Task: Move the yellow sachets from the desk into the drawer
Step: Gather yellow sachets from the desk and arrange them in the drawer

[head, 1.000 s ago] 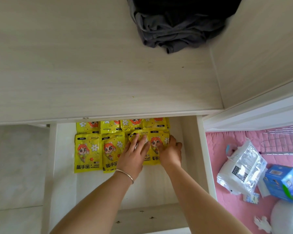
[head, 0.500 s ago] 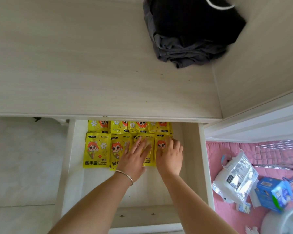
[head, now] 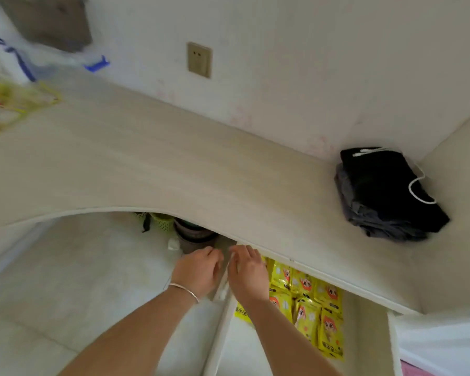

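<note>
Several yellow sachets (head: 314,308) with a cartoon face lie in rows in the open drawer (head: 220,329) under the desk's front edge. More yellow sachets (head: 8,104) lie blurred on the desk (head: 174,169) at the far left. My left hand (head: 198,270), with a bracelet on the wrist, hovers left of the drawer's left wall, fingers loosely bent and holding nothing. My right hand (head: 247,272) is over the drawer's left end, fingers relaxed, empty, partly covering the nearest sachets.
Folded dark clothes (head: 385,191) with a white cord lie at the desk's right corner. A wall socket (head: 199,59) is on the back wall. Plastic bags (head: 17,50) stand at the far left. A green basket (head: 162,222) and a bucket (head: 194,234) sit under the desk.
Both hands have lifted off the sachets in the drawer and moved left, now empty. The view has swung up and left, bringing the desk's left end and wall into sight.
</note>
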